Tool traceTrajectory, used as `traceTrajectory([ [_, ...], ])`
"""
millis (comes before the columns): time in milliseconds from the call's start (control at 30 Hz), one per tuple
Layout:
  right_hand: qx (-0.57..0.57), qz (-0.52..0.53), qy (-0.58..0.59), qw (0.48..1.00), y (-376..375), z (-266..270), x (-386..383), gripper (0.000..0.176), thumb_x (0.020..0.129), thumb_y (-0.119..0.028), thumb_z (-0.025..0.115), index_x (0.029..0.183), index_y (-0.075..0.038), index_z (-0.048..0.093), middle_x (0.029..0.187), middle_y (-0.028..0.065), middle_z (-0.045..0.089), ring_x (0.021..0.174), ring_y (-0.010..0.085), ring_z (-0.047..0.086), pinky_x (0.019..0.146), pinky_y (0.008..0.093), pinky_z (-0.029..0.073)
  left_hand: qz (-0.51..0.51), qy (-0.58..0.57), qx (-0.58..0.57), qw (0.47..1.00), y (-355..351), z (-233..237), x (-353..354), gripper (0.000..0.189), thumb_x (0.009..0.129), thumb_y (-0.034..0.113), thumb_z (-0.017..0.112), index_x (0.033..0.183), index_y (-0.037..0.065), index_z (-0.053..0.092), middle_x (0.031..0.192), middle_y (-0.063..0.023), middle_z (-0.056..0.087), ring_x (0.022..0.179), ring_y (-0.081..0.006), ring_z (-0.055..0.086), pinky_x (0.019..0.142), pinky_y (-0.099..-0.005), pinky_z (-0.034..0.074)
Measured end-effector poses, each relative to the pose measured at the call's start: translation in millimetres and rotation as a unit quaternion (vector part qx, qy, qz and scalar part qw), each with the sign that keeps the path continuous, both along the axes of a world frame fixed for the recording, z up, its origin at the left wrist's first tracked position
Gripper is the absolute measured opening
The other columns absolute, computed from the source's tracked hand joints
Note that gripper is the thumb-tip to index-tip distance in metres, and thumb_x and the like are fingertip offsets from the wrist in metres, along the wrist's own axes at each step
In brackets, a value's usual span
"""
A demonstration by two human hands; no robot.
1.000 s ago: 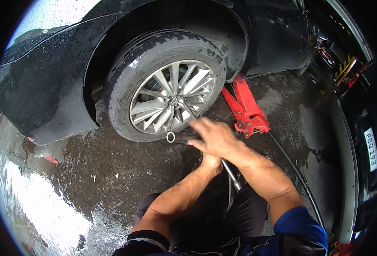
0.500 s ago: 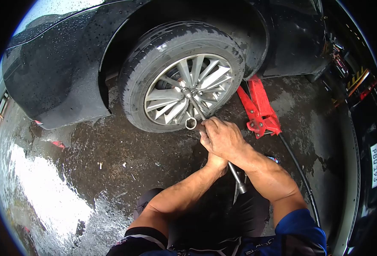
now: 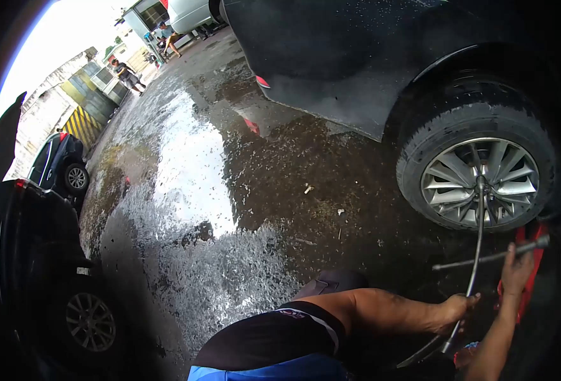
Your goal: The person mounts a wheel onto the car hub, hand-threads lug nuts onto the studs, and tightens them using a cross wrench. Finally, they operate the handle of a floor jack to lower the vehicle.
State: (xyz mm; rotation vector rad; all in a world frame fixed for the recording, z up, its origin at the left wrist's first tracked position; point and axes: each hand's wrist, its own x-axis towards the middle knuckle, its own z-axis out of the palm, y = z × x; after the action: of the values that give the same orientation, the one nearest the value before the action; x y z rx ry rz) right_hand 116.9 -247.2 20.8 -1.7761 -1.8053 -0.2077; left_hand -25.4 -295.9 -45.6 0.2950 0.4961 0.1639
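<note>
Far left of the fingers stood a dark parked hatchback [image 3: 58, 168] on the wet, glistening concrete floor [image 3: 191, 190]. The left hand [image 3: 456, 309] had its fingers wrapped tight round the lower shaft of the silver steel cross-shaped wheel wrench [image 3: 477, 241]. The wrench's far socket sat on the hub of the black tyre with silver spoked alloy rim [image 3: 445, 184], above the fingers. The right hand [image 3: 516, 270] curled its fingers over the wrench's crossbar, the red metal jack [image 3: 537, 261] just behind them.

The left hand [image 3: 456, 309] and right hand [image 3: 516, 270] grip a cross wrench [image 3: 478, 238] seated on an alloy wheel [image 3: 509, 173].
</note>
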Motion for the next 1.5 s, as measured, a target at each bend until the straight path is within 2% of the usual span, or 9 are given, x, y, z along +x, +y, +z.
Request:
traceTrajectory([
  [100, -0.152, -0.553, 0.118, 0.811, -57.8, -117.7, -95.3, 0.053, 0.095, -0.053, 0.046, 0.090, -0.001, 0.058, 0.070, 0.0085, 0.057, 0.050, 0.0178, 0.052, 0.050, 0.0342, 0.046, 0.036, 0.063, 0.054, 0.996, 7.1, 4.2, 14.4, 0.038, 0.098, 0.042, 0.045, 0.085, 0.008, 0.052, 0.058, -0.0028, 0.046, 0.044, -0.0136, 0.043, 0.039, -0.0301, 0.037],
  [400, -0.111, -0.369, 0.433, 0.815, -77.7, -79.1, 37.1, 0.051, 0.097, -0.044, 0.047, 0.118, 0.001, 0.052, 0.108, 0.0137, 0.057, 0.091, 0.0195, 0.058, 0.078, 0.0303, 0.048, 0.042, -0.027, 0.047, 0.998, 38.0, 20.6, 8.7, 0.027, 0.099, 0.035, 0.044, 0.099, 0.008, 0.046, 0.073, -0.0004, 0.041, 0.061, -0.0120, 0.040, 0.054, -0.0313, 0.038],
  [667, 0.329, -0.063, -0.211, 0.918, -18.8, 48.2, -25.4, 0.086, 0.087, -0.045, 0.064, 0.145, 0.000, 0.021, 0.147, 0.0226, 0.030, 0.138, 0.0416, 0.026, 0.112, 0.0541, 0.023, 0.083, 0.017, 0.048, 0.995, 45.5, 15.9, 15.2, 0.020, 0.098, 0.031, 0.045, 0.097, 0.010, 0.044, 0.074, 0.0003, 0.040, 0.062, -0.0126, 0.039, 0.056, -0.0325, 0.038],
  [900, 0.167, -0.004, 0.248, 0.954, 6.9, 10.3, -32.7, 0.094, 0.084, -0.057, 0.062, 0.146, 0.000, 0.021, 0.152, 0.0185, 0.022, 0.141, 0.0296, 0.023, 0.114, 0.0476, 0.019, 0.104, 0.055, 0.056, 0.992, 53.7, 16.3, 15.2, 0.018, 0.098, 0.027, 0.044, 0.093, 0.010, 0.046, 0.067, -0.0009, 0.041, 0.055, -0.0130, 0.040, 0.048, -0.0307, 0.037],
  [933, 0.223, -0.121, 0.654, 0.713, 16.1, 3.0, -5.7, 0.087, 0.085, -0.053, 0.064, 0.144, 0.000, 0.028, 0.150, 0.0173, 0.027, 0.138, 0.0294, 0.029, 0.113, 0.0460, 0.020, 0.102, 0.053, 0.054, 0.992, 54.0, 19.8, 12.0, 0.018, 0.098, 0.027, 0.044, 0.093, 0.010, 0.046, 0.067, -0.0009, 0.041, 0.055, -0.0130, 0.040, 0.048, -0.0307, 0.037],
  [1000, 0.257, -0.202, 0.801, 0.502, 6.7, -11.2, 35.7, 0.077, 0.086, -0.046, 0.065, 0.141, -0.002, 0.034, 0.143, 0.0167, 0.038, 0.127, 0.0300, 0.044, 0.108, 0.0449, 0.032, 0.110, 0.020, 0.038, 0.993, 59.0, 27.0, 7.0, 0.019, 0.098, 0.028, 0.043, 0.088, 0.012, 0.045, 0.067, 0.0001, 0.042, 0.058, -0.0126, 0.040, 0.053, -0.0317, 0.037],
  [1233, 0.127, -0.002, 0.138, 0.982, 20.1, 16.9, -7.0, 0.050, 0.085, -0.027, 0.067, 0.119, 0.005, 0.048, 0.101, 0.0165, 0.060, 0.101, 0.0294, 0.055, 0.089, 0.0425, 0.042, 0.029, -0.113, -0.034, 0.993, 42.1, 6.4, 14.3, 0.026, 0.093, 0.044, 0.052, 0.089, 0.019, 0.050, 0.075, 0.0014, 0.048, 0.067, -0.0147, 0.047, 0.063, -0.0310, 0.040],
  [1367, -0.047, 0.242, -0.220, 0.944, 42.1, 61.0, -55.0, 0.027, 0.079, -0.027, 0.065, 0.073, -0.004, 0.052, 0.068, 0.0126, 0.045, 0.076, 0.0331, 0.048, 0.074, 0.0477, 0.039, -0.069, -0.138, -0.104, 0.982, -17.7, -21.2, 12.8, 0.025, 0.088, 0.041, 0.060, 0.090, 0.018, 0.051, 0.079, -0.0015, 0.051, 0.070, -0.0184, 0.051, 0.067, -0.0347, 0.042],
  [1500, -0.115, -0.025, 0.097, 0.988, 20.5, -54.3, 17.2, 0.027, 0.082, -0.027, 0.063, 0.083, -0.004, 0.049, 0.080, 0.0136, 0.043, 0.085, 0.0325, 0.045, 0.080, 0.0464, 0.037, -0.030, -0.031, -0.097, 0.994, 1.8, -13.7, 1.4, 0.022, 0.092, 0.033, 0.055, 0.089, 0.012, 0.050, 0.072, -0.0020, 0.047, 0.064, -0.0161, 0.045, 0.059, -0.0331, 0.039],
])
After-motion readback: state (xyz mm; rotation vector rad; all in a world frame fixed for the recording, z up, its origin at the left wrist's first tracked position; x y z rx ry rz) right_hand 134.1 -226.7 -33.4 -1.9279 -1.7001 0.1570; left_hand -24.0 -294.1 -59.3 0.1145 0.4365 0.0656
